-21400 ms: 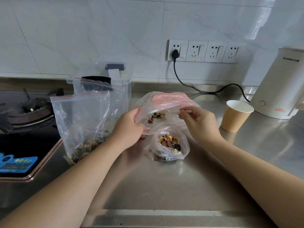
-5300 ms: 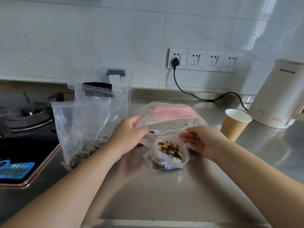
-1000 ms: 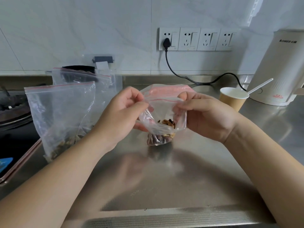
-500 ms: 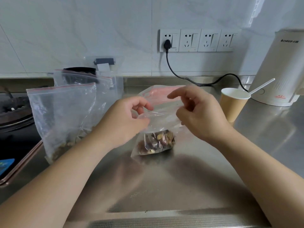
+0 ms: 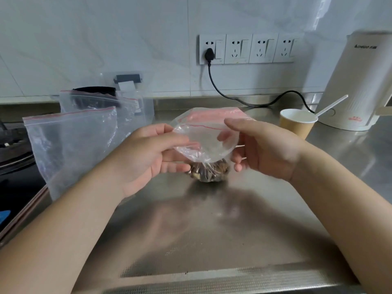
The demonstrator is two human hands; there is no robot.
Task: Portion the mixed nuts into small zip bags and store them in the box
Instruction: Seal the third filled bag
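Steel worktop w/ white tiled wall behind. Small zip bag held just above worktop centre, mixed nuts bunched in its bottom, top w/ red zip line up between both hands. Left hand grips bag's left edge, fingers curled round the plastic; right hand pinches the right edge, thumb on top. Pink-tinted bag pack lies just behind. At left, large zip bag stands upright, clear storage box behind it. Paper cup w/ white spoon at right, near white kettle; black cable runs to wall sockets.
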